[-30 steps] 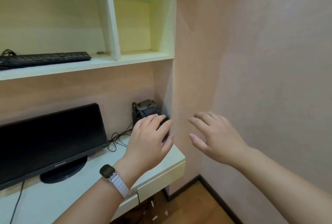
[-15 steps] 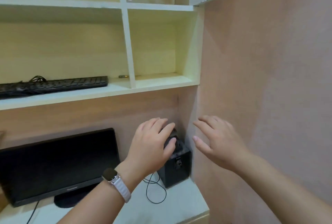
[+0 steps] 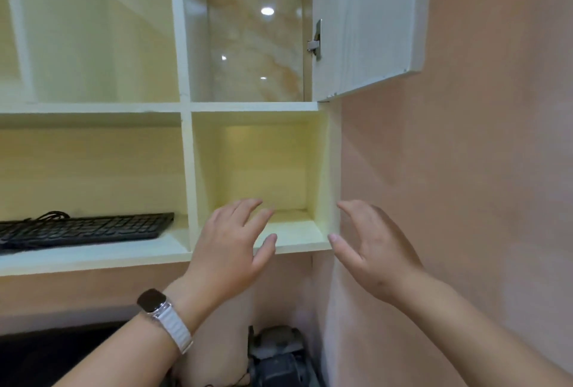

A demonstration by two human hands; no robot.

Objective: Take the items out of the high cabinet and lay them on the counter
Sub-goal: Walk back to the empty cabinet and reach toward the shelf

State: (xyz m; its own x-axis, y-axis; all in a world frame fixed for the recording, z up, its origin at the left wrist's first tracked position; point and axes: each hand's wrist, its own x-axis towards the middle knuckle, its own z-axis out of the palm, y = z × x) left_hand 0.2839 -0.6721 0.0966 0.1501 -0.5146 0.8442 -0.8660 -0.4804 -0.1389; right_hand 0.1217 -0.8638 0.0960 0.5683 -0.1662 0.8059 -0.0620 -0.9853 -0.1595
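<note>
Both hands have risen since half a second ago. They were in front of the speaker then, and now they are level with the floor of the small open cubby (image 3: 263, 169). The view has tipped upward with them, so the speaker (image 3: 279, 358) now sits at the bottom edge, straight below the cubby, blurred and partly hidden by the left forearm.

The left hand (image 3: 229, 250) is in front of the cubby's lower left corner, back toward the camera. Its fingers are spread and only slightly bent, and it holds nothing. A watch (image 3: 151, 300) with a pale band is on its wrist. The right hand (image 3: 372, 250) is just outside the cubby's right edge, in front of the pink wall (image 3: 465, 154). Its fingers are spread the same way and it too holds nothing. Neither hand touches the shelf as far as can be seen.

The high cabinet (image 3: 248, 45) is directly above the cubby. Its door (image 3: 366, 24) is swung out to the right on a metal hinge (image 3: 315, 42). Inside, only a glossy marbled back panel with light spots shows from this angle. Which items it holds cannot be told.

A black keyboard (image 3: 86, 228) lies on the shelf to the left of the cubby, at the same level as its floor, with a cable bunched behind it.
</note>
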